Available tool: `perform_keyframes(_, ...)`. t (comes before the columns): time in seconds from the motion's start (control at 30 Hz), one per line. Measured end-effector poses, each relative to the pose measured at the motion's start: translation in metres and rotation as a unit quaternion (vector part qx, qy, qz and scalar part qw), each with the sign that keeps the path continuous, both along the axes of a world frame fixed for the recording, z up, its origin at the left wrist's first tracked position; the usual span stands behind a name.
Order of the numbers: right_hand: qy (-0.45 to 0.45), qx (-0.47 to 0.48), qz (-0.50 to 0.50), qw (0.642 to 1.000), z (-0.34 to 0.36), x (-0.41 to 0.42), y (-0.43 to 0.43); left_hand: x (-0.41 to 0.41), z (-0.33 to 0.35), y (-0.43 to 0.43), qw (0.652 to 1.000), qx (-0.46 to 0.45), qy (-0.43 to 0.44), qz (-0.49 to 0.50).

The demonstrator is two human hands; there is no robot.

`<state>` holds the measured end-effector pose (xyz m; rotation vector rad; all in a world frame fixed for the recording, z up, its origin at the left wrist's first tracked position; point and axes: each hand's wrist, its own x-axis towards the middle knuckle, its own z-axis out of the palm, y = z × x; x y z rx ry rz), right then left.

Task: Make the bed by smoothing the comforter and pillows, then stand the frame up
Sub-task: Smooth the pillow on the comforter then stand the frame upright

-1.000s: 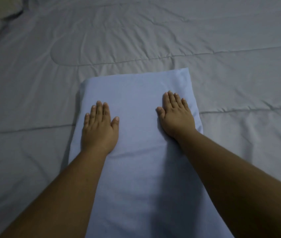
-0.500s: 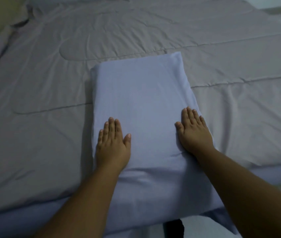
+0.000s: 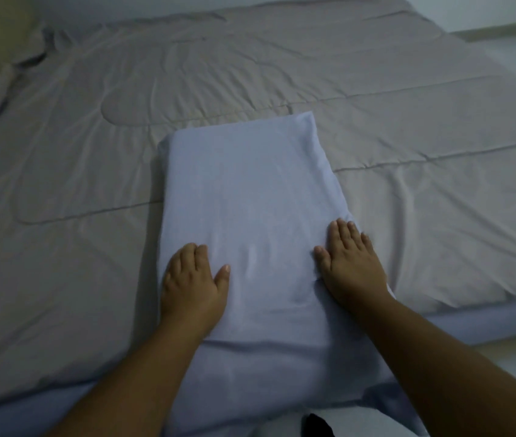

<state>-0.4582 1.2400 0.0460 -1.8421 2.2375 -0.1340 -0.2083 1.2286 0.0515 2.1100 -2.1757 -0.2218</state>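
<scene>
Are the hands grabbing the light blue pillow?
No, the left hand and right hand rest flat, palms down, on the light blue rectangular pillow.

No readable text, label, brand, number or sign is found. Pillow (image 3: 244, 200) and comforter (image 3: 408, 121) are seen as plain fabric.
</scene>
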Motion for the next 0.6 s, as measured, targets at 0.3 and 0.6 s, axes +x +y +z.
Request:
perform_keyframes(0.3, -0.068, -0.129, 0.063, 0.987, 0.024, 0.016, -0.139, -0.041, 0.022, -0.124, 0.998, -0.054, 0.011, 0.002)
perform_keyframes(0.6, -0.103, 0.004, -0.148, 0.984, -0.018, -0.021, -0.14, -0.019, -0.005, -0.113, 0.993, 0.008, -0.029, 0.118)
